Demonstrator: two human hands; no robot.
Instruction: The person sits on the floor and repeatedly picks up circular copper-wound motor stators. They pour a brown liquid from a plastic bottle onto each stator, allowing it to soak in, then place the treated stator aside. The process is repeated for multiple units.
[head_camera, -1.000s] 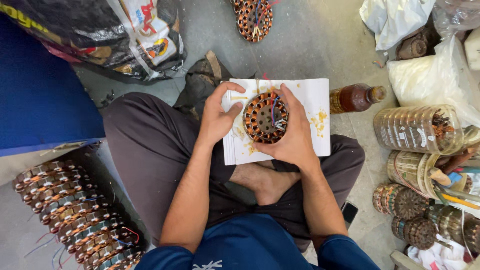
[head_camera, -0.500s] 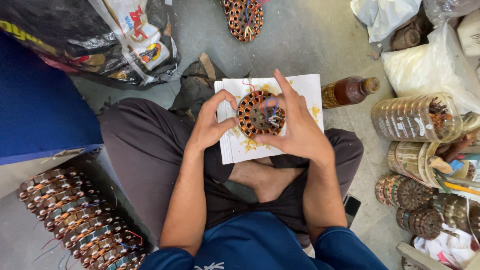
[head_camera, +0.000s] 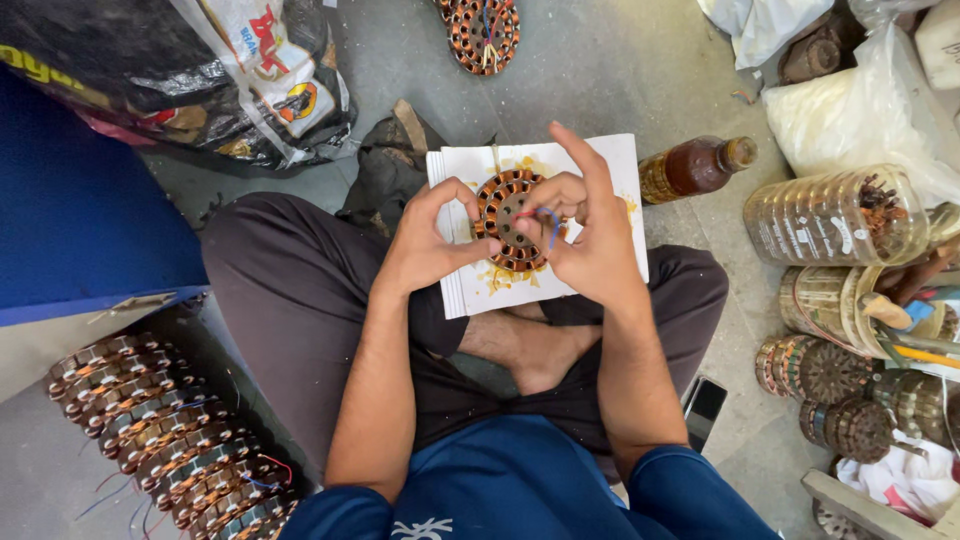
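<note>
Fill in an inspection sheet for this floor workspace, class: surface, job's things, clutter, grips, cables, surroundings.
Surface: grey concrete floor; stained white paper on the lap.
Job's things: copper-wound stator ring held over the paper.
Clutter: brown bottle, clear plastic jar, another stator.
Grips: left hand holds the ring's edge; right hand pinches red and blue wires.
Cables: those lead wires only.
Surroundings: stacked stators, printed sack, phone.

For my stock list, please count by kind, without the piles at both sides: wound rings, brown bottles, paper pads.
Copper-wound ring: 2, one held, one lying ahead
Brown bottle: 1
White paper pad: 1
Total: 4
</note>
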